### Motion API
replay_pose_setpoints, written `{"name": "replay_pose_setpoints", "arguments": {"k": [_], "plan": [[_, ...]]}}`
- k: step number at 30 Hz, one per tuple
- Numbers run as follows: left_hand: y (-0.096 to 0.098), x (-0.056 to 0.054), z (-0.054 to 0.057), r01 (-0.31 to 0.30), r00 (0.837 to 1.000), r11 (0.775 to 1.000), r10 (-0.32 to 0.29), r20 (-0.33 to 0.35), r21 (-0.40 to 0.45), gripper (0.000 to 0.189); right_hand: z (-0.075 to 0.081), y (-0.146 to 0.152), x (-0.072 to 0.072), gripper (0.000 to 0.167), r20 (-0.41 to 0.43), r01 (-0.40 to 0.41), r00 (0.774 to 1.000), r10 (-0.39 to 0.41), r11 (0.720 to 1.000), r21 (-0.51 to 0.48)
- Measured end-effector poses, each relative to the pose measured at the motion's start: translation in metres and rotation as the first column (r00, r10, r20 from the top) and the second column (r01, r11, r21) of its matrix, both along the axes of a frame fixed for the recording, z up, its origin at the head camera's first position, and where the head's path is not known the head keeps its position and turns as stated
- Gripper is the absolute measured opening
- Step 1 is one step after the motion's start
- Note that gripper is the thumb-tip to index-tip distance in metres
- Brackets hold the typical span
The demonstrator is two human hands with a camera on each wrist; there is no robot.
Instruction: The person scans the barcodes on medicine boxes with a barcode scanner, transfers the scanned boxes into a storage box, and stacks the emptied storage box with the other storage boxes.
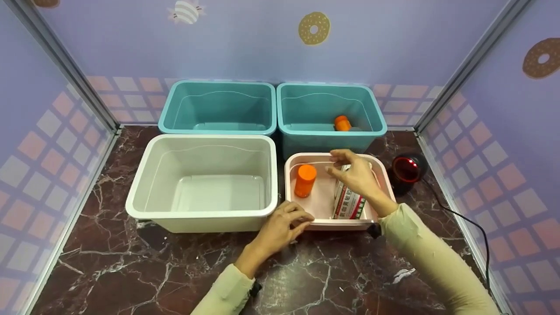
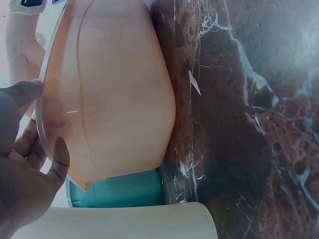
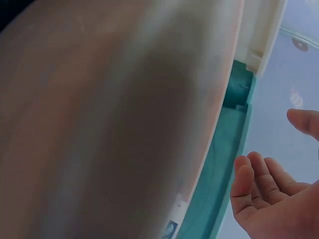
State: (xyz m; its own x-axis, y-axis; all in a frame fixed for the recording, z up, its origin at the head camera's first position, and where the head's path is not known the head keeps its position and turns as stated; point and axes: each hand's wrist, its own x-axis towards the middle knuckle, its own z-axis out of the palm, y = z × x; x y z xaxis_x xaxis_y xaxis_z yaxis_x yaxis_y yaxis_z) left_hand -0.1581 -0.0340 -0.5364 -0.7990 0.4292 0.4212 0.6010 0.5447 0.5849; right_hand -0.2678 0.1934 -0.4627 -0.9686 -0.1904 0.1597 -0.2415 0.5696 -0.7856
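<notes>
Layout as found from my position. Two bins stand side by side along the back edge of the table (image 1: 323, 288): rear left bin (image 1: 218, 109) and rear right bin (image 1: 297, 143). Before the former is the front left bin (image 1: 201, 225); before the latter, the front right bin (image 1: 339, 223). Inside the front right bin, a bottle (image 1: 305, 180) is near the left wall, a carton (image 1: 348, 203) towards the right. Another bottle (image 1: 342, 123) is in the rear right bin, towards its right. A device (image 1: 402, 175) stands right of the front right bin, its cable (image 1: 477, 225) running forward near the table's right edge. My left hand (image 1: 280, 225) is at the front right bin's front left corner; my right hand (image 1: 356, 175) is over the carton.
</notes>
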Motion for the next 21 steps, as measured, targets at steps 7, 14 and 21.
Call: {"name": "replay_pose_setpoints", "arguments": {"k": [7, 14, 21], "plan": [[0.0, 0.0, -0.001, 0.0, 1.0, 1.0, 0.0, -0.014, -0.002, 0.013, -0.015, -0.008, 0.003, 0.047, 0.042, -0.046, 0.998, 0.047, 0.999, -0.017], [0.0, 0.0, -0.001, 0.002, 1.0, 1.0, -0.002, -0.012, 0.004, 0.014, -0.03, -0.017, 0.002, 0.047, 0.093, -0.076, 0.992, 0.08, 0.996, -0.048], [0.0, 0.0, 0.0, -0.003, 1.0, 1.0, 0.003, -0.024, -0.011, 0.014, -0.039, -0.023, -0.002, 0.047, 0.109, -0.094, 0.989, 0.097, 0.995, -0.031]]}}
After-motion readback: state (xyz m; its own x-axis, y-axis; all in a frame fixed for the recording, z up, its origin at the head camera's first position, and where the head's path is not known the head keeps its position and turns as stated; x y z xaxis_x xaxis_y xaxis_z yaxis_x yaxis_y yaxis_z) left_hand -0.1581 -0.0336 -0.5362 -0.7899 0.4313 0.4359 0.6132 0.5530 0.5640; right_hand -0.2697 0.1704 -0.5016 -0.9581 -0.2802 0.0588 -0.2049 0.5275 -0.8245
